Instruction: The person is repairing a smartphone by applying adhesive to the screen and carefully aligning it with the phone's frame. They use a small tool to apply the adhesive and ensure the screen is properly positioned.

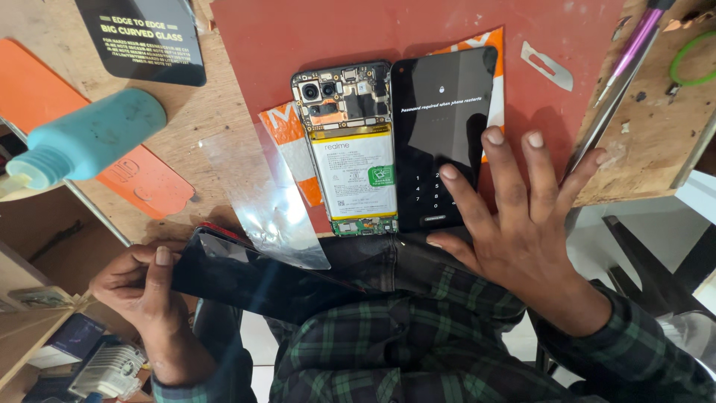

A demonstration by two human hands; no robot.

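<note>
We see left hand near left, fingers curled, pinching end of dark glossy back cover held across lap. Clear film lies just beyond cover, on bench edge. Right hand spread wide, flat, gripping nothing; fingertips rest on phone screen lit with lock keypad. Opened phone body, battery and board exposed, lies just left of screen, touching it, on red mat. Teal bottle lies far left. Metal blade far right on mat.
</note>
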